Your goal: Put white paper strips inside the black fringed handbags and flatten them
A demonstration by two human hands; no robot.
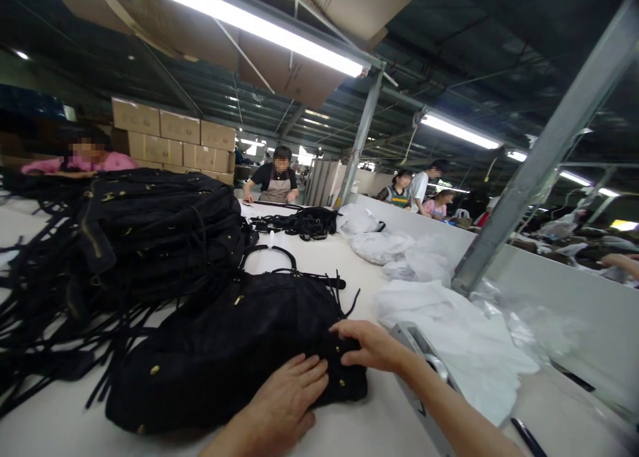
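Note:
A black bag [224, 337] with small brass studs, a zip pull and a looped handle lies on the white table [384, 410] in front of me. My left hand [287, 400] rests flat on its near side, fingers stretched out and together. At the bag's right end is my right hand [367, 345], fingers spread and curved over the corner beside the studs. Neither hand grips anything that I can see. Thin black straps poke out past the bag's far right edge.
On the left rises a pile of black bags [164, 237] with dangling straps. White sheets [444, 337] and clear plastic lie right, around a grey metal device [419, 350]. A slanted metal post [544, 151] stands behind. Across the table a person in an apron [279, 181] works.

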